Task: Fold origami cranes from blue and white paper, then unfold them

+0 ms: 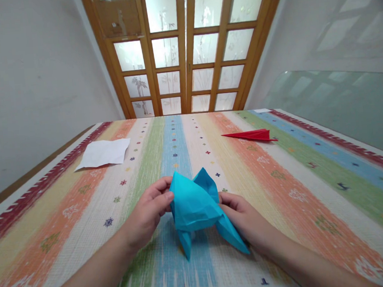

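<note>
**Paper, weave, wood and glass**

The blue paper model looks thin, matt and creased. The red paper plane is smooth; the white sheet is crumpled. The striped cloth over the worktop shows a coarse matt weave. The door has varnished wood frames and frosted glass.

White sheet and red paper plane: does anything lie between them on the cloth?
No. In the head view only bare striped tablecloth separates the white sheet from the red paper plane.
</note>
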A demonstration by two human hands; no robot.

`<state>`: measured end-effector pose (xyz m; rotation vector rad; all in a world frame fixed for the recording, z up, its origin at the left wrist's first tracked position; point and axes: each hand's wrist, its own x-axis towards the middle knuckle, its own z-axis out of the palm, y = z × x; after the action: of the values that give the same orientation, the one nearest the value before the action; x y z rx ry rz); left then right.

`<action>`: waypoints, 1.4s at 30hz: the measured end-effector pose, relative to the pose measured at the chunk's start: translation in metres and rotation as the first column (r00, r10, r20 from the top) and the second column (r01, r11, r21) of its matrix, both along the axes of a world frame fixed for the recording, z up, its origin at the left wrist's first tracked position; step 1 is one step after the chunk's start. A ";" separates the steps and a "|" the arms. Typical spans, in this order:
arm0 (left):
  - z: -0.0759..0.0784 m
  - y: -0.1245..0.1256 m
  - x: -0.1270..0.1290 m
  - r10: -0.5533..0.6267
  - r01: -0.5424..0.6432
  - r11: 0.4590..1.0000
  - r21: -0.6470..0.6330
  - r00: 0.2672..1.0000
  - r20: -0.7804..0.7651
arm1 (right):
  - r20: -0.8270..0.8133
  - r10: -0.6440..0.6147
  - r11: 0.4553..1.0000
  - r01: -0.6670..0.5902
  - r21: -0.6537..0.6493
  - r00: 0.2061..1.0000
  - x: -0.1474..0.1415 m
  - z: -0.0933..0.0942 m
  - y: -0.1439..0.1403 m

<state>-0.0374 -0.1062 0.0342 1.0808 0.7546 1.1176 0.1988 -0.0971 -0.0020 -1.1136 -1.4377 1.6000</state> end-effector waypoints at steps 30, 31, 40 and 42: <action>0.008 -0.022 0.007 -0.168 0.168 0.978 0.123 0.986 -0.007 | -0.197 0.076 0.994 -0.089 -0.059 0.977 -0.010 0.003 -0.012; 0.010 -0.024 0.007 -0.182 0.186 0.972 0.145 0.982 -0.039 | -0.174 0.064 0.997 -0.069 -0.021 0.983 -0.009 0.005 -0.012; 0.040 -0.045 0.014 0.182 0.324 0.514 0.794 0.864 -0.470 | 0.037 -0.216 0.764 0.145 0.628 0.976 0.014 0.019 -0.013; 0.040 -0.044 0.016 0.261 0.416 0.393 0.820 0.805 -0.534 | 0.034 -0.220 0.717 0.138 0.683 0.975 0.015 0.017 -0.012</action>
<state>-0.0212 -0.1499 0.0743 2.5458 0.4681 1.0948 0.2134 -0.1093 0.0152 -0.8629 -1.7254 0.7499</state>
